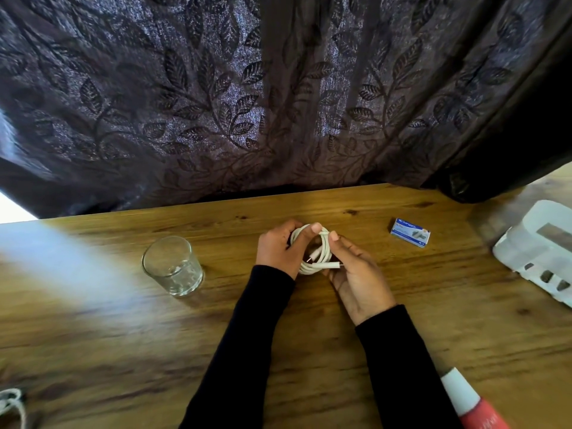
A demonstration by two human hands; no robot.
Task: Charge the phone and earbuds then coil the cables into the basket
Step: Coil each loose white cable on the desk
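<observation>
White coiled cable [312, 255] (both plugs showing) is gripped by left hand [280, 249] and right hand [356, 274] above the bench [309, 351].

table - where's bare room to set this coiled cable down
Bare wood lies between the glass and the left hand, and between the right hand and the white basket, nearer than the blue box. The near table left of the sleeves is free too. It is crowded near the red-and-white tube.

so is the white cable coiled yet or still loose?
Coiled. The white cable sits in round loops, gripped by the left hand and right hand above the table; both plug ends show.
</observation>
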